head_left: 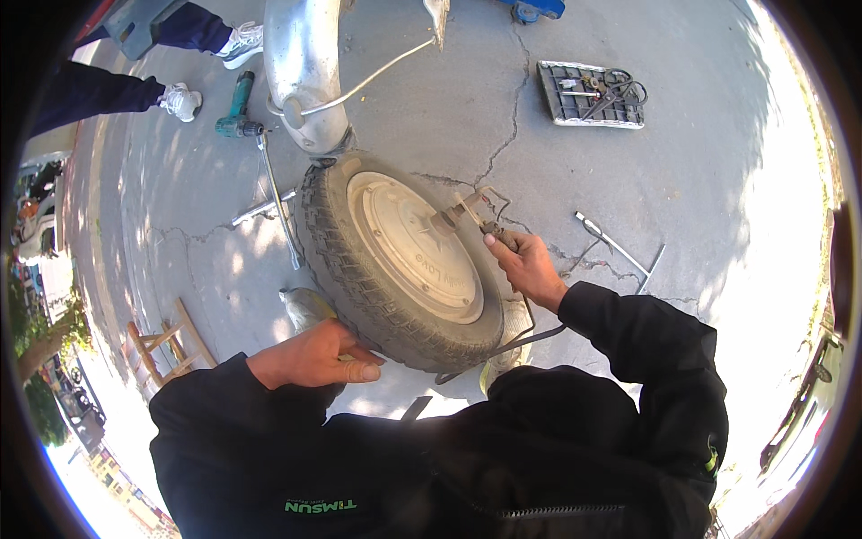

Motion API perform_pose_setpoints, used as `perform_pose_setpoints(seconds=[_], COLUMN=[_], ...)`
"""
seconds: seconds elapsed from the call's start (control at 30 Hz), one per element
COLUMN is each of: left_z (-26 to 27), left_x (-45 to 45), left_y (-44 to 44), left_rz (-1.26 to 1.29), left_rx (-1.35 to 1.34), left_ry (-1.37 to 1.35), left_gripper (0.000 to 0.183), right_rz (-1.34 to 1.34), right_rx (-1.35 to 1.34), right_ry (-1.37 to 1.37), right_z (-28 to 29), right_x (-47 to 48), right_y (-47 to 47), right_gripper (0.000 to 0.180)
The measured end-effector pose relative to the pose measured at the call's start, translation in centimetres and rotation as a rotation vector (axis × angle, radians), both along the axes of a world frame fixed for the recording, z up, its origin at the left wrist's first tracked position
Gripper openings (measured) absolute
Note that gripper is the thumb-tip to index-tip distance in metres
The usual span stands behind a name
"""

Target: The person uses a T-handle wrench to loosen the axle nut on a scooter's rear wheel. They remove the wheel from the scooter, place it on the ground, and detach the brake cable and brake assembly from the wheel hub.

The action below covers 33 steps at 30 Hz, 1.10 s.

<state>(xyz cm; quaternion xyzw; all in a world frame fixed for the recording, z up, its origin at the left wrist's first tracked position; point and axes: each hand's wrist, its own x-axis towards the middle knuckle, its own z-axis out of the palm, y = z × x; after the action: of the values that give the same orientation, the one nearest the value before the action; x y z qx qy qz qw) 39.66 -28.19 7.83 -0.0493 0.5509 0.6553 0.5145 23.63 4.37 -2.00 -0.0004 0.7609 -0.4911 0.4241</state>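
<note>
A dusty hub-motor wheel with a knobbly tyre leans in front of me, its upper end at a silver metal mudguard. At the tyre's lower left rim is my left hand, its thumb apart and the other fingers partly hidden under the tyre. My right hand grips a dirty cylindrical fitting beside the wheel's axle; a thin metal piece and a cable run from there. Whether this fitting is joined to the axle I cannot tell.
A teal cordless drill and a cross wrench lie left on the cracked pavement. Upper right, scissors rest on a black tray-like part. A T-handle tool lies right. Another person's shoes are upper left; a wooden frame is lower left.
</note>
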Motion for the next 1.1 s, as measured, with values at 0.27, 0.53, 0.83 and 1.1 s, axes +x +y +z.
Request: perform_pose_setpoints(seconds=[0.27,0.53,0.83,1.1], left_z=[1.7,2.3,-4.2,-12.5], left_x=[2.7,-0.9,-0.3,3.6], left_y=[7.7,15.1,18.3,11.2], left_rz=[0.236,0.387,0.584,0.674], left_rx=[-0.176,-0.359,-0.408,-0.702], left_ry=[0.417,0.482,0.811,0.727], left_gripper=[0.046,0.062,0.039,0.058], right_rz=[0.174,0.526,0.488,0.430], right_rx=[-0.088,0.110,0.196,0.291], right_ry=[0.013,0.216,0.804,1.263], right_z=[-3.3,-5.7,15.8,14.3], right_x=[-2.1,-7.1,0.1,1.0], right_y=[0.9,4.1,-5.9,-8.1], right_gripper=[0.036,0.059,0.088,0.078])
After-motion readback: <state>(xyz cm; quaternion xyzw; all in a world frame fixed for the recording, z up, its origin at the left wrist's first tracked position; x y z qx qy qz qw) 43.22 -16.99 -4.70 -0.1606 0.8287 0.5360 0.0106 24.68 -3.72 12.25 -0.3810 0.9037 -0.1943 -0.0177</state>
